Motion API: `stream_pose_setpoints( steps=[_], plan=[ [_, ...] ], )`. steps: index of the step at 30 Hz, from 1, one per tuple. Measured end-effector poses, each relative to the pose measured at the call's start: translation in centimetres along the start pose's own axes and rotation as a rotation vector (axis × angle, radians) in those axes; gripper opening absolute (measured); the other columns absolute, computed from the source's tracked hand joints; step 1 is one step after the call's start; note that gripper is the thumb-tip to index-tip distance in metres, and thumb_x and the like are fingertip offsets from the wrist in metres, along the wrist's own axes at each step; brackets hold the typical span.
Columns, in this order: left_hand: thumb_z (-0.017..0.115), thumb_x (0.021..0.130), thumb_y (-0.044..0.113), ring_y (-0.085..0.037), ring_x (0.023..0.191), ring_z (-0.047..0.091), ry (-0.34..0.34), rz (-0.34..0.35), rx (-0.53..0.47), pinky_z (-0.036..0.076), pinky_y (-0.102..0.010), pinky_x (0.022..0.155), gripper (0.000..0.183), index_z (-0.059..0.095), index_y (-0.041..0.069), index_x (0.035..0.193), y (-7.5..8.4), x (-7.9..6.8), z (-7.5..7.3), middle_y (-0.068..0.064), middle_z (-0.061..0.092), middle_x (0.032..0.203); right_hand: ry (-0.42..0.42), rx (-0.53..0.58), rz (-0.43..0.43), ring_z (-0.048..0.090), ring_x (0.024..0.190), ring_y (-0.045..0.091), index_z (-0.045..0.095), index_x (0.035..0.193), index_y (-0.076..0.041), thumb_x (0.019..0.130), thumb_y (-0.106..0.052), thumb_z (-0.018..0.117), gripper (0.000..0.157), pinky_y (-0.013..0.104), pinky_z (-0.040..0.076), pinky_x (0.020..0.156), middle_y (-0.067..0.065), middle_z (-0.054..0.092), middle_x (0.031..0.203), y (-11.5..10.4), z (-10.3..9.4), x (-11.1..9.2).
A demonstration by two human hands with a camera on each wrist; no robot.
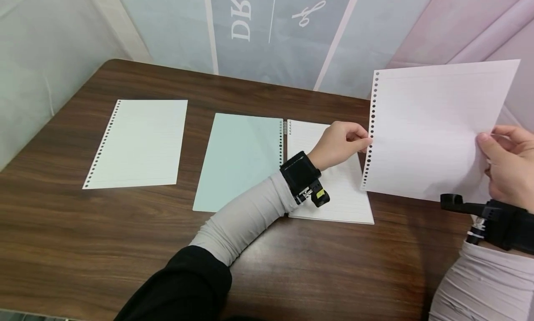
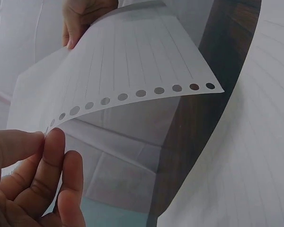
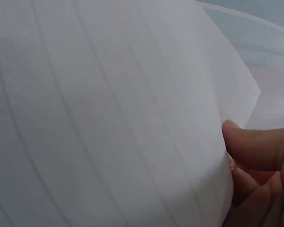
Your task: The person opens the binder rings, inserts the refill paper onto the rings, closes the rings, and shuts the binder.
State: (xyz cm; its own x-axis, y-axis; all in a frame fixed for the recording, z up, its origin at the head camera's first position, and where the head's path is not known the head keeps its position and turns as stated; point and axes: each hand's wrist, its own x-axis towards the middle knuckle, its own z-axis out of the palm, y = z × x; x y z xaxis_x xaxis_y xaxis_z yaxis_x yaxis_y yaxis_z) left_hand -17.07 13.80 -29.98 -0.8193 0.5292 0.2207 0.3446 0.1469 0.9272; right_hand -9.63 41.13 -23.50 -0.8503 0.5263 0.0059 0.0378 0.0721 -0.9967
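A lined loose-leaf sheet [image 1: 434, 126] with a column of punched holes is held up off the table at the right. My left hand [image 1: 343, 142] pinches its holed edge between thumb and forefinger; the left wrist view shows this pinch [image 2: 38, 175] up close. On the opposite edge, my right hand [image 1: 511, 159] grips the paper, thumb in front, and the right wrist view shows the sheet bowing there. Below my left forearm lies an open ring binder, its pale green cover [image 1: 244, 159] to the left and a stack of lined paper [image 1: 333, 203] to the right, partly hidden by my hand.
Another punched sheet [image 1: 139, 142] lies flat on the brown wooden table [image 1: 125, 247], left of the binder. A printed cloth [image 1: 275, 43] hangs behind the table's far edge. Black camera mounts [image 1: 301, 175] sit on both wrists.
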Motion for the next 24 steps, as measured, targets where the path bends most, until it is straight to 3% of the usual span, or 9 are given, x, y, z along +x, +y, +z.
stream_pose_setpoints(
  steps=[5, 12, 24],
  plan=[
    [0.064, 0.098, 0.018, -0.004, 0.071, 0.064, 0.009, 0.022, 0.054, 0.038, -0.016, 0.062, 0.014, 0.072, 0.008, 0.092, 0.3, -0.3, -1.0, -0.006, 0.074, 0.082, -0.045, 0.094, -0.052, 0.063, 0.068, -0.003, 0.069, 0.091, -0.015, 0.096, -0.003, 0.059, 0.016, 0.012, 0.046, 0.048, -0.011, 0.071, 0.075, -0.2, 0.4, -0.4],
    [0.063, 0.098, 0.019, -0.008, 0.074, 0.065, 0.021, 0.020, 0.091, 0.040, -0.017, 0.063, 0.015, 0.073, 0.008, 0.093, 0.4, -0.8, -2.0, -0.003, 0.073, 0.080, -0.080, 0.220, -0.105, 0.053, 0.045, 0.003, 0.069, 0.086, -0.007, 0.092, 0.004, 0.062, 0.014, 0.016, 0.029, 0.040, -0.003, 0.070, 0.065, -0.1, 1.3, -1.0],
    [0.066, 0.097, 0.019, -0.008, 0.076, 0.065, 0.034, -0.043, 0.093, 0.040, -0.018, 0.066, 0.014, 0.074, 0.008, 0.096, 1.1, -2.1, -4.8, -0.004, 0.073, 0.083, -0.124, 0.136, -0.139, 0.054, 0.047, 0.004, 0.070, 0.088, -0.006, 0.085, -0.001, 0.073, 0.006, 0.014, 0.043, 0.045, -0.003, 0.069, 0.063, -0.2, 2.8, -1.7]
  ],
)
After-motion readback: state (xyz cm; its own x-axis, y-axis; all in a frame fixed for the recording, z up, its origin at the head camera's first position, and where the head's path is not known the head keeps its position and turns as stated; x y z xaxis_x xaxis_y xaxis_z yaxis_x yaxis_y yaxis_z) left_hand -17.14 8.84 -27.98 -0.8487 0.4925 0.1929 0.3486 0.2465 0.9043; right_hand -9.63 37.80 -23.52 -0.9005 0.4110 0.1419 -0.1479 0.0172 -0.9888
